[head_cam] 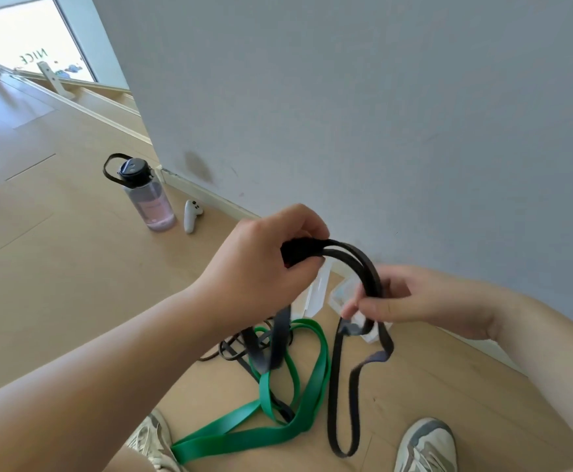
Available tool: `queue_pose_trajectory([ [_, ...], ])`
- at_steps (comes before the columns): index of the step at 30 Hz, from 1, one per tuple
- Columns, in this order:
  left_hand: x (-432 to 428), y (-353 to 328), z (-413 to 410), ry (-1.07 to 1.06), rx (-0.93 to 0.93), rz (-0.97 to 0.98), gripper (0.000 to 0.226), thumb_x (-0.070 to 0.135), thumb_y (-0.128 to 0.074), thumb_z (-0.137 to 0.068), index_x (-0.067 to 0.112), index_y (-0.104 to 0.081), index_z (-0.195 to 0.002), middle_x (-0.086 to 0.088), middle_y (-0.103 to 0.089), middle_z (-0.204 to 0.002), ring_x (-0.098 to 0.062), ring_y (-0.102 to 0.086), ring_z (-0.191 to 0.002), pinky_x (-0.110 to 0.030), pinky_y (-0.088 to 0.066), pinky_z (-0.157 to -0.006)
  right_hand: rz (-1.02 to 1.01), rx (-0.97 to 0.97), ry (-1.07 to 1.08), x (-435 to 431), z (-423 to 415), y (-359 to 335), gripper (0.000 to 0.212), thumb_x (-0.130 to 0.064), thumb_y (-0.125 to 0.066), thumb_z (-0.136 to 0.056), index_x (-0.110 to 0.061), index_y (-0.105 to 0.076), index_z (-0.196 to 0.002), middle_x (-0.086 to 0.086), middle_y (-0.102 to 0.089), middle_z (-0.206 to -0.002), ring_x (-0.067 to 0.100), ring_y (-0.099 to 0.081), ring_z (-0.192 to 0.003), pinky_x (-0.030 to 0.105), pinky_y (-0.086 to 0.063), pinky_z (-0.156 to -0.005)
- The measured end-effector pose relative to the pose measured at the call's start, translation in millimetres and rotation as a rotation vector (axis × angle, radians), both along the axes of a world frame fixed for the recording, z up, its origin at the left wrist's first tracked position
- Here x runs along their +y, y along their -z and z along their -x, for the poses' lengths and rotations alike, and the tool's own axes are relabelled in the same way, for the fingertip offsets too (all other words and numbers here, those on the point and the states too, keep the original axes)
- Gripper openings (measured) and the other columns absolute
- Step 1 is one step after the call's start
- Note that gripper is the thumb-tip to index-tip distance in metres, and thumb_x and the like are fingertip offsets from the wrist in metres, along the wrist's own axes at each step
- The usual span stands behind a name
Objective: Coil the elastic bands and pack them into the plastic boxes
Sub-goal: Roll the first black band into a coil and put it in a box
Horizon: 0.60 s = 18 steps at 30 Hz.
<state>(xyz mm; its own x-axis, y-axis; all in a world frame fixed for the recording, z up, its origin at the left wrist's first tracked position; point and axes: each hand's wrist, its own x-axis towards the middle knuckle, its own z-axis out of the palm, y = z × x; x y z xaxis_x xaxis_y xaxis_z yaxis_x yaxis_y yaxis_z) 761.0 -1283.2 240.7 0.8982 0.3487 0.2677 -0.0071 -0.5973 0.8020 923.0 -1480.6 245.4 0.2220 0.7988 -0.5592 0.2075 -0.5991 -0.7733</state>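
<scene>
My left hand (268,257) grips a bunched part of a black elastic band (356,264) held up in the air. My right hand (411,301) pinches the same band a little lower and to the right. From there the band hangs down in a long loop to the floor between my shoes. A wide green band (298,403) lies tangled on the floor with other thin black bands (234,352). Clear plastic boxes (319,291) sit by the wall, mostly hidden behind my hands.
A clear water bottle (145,195) with a black lid stands on the wooden floor at the left. A white controller (191,216) lies next to it. A grey wall (346,114) runs close ahead. My two sneakers (428,447) are at the bottom edge.
</scene>
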Motion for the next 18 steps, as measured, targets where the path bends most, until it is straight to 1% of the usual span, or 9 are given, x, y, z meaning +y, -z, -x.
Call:
queue_pose_trajectory([
  [3,-8,2,-3,0.049,-0.005,-0.056,0.02,0.01,-0.074,-0.087,0.027,-0.069,-0.097,0.004,-0.073,-0.076,-0.021,-0.067,-0.067,-0.04,-0.056,-0.064,-0.219,0.113,0.148,10,7,-10,0.051,-0.052,-0.056,-0.095,-0.009,-0.065,-0.122,0.013,-0.076,-0.113,0.026,-0.069,-0.116,0.04,-0.047,-0.107],
  [5,-12,6,-4,0.051,-0.013,-0.074,0.017,0.012,-0.075,-0.088,0.026,-0.069,-0.095,0.004,-0.072,-0.073,-0.02,-0.067,-0.064,-0.04,-0.055,-0.061,-0.252,0.053,0.177,14,11,-10,0.041,-0.044,-0.053,-0.103,-0.009,-0.068,-0.117,0.015,-0.077,-0.106,0.027,-0.072,-0.109,0.044,-0.048,-0.107],
  [7,-11,10,-6,0.051,-0.013,-0.043,0.015,0.013,-0.076,-0.089,0.024,-0.07,-0.096,0.006,-0.076,-0.077,-0.018,-0.071,-0.067,-0.039,-0.058,-0.064,-0.228,0.009,0.166,18,16,-8,0.029,-0.034,-0.053,-0.104,-0.011,-0.071,-0.105,0.01,-0.075,-0.093,0.023,-0.072,-0.093,0.038,-0.053,-0.099],
  [9,-9,11,-7,0.058,0.016,-0.023,0.017,0.014,-0.076,-0.089,0.024,-0.066,-0.099,0.01,-0.078,-0.085,-0.017,-0.074,-0.074,-0.04,-0.06,-0.071,-0.227,0.027,0.186,20,21,-8,0.026,-0.03,-0.054,-0.104,-0.016,-0.071,-0.09,0.01,-0.07,-0.083,0.021,-0.066,-0.081,0.032,-0.055,-0.087],
  [11,-3,11,-8,0.075,0.123,0.014,0.025,0.021,-0.076,-0.091,0.027,-0.06,-0.109,0.013,-0.078,-0.093,-0.009,-0.073,-0.083,-0.038,-0.06,-0.08,-0.258,0.041,0.211,19,22,-10,0.026,-0.027,-0.056,-0.105,-0.013,-0.069,-0.087,0.011,-0.07,-0.082,0.021,-0.064,-0.081,0.03,-0.052,-0.084],
  [13,3,11,-8,0.13,0.251,0.045,0.031,0.026,-0.075,-0.092,0.031,-0.057,-0.117,0.016,-0.077,-0.096,-0.005,-0.071,-0.087,-0.032,-0.058,-0.085,-0.275,0.068,0.242,18,21,-15,0.027,-0.023,-0.055,-0.105,-0.004,-0.066,-0.088,0.012,-0.071,-0.083,0.021,-0.065,-0.083,0.03,-0.051,-0.083],
  [15,8,13,-7,0.188,0.342,-0.011,0.024,0.026,-0.072,-0.093,0.035,-0.063,-0.113,0.013,-0.073,-0.091,-0.007,-0.067,-0.082,-0.03,-0.057,-0.079,-0.274,0.056,0.284,18,19,-15,0.032,-0.027,-0.057,-0.097,0.002,-0.063,-0.083,0.015,-0.067,-0.077,0.025,-0.062,-0.078,0.042,-0.053,-0.086],
  [17,10,16,-5,0.223,0.43,-0.102,0.018,0.022,-0.066,-0.091,0.036,-0.065,-0.103,0.007,-0.069,-0.084,-0.012,-0.063,-0.075,-0.035,-0.056,-0.072,-0.226,-0.056,0.307,20,19,-11,0.04,-0.042,-0.06,-0.091,-0.006,-0.06,-0.073,0.012,-0.058,-0.066,0.026,-0.055,-0.071,0.055,-0.05,-0.099],
  [18,11,16,-5,0.226,0.464,-0.151,0.018,0.021,-0.063,-0.089,0.035,-0.065,-0.1,0.005,-0.067,-0.081,-0.014,-0.061,-0.072,-0.037,-0.056,-0.07,-0.19,-0.126,0.299,20,19,-9,0.047,-0.051,-0.064,-0.09,-0.011,-0.057,-0.068,0.01,-0.055,-0.062,0.026,-0.053,-0.07,0.056,-0.049,-0.102],
])
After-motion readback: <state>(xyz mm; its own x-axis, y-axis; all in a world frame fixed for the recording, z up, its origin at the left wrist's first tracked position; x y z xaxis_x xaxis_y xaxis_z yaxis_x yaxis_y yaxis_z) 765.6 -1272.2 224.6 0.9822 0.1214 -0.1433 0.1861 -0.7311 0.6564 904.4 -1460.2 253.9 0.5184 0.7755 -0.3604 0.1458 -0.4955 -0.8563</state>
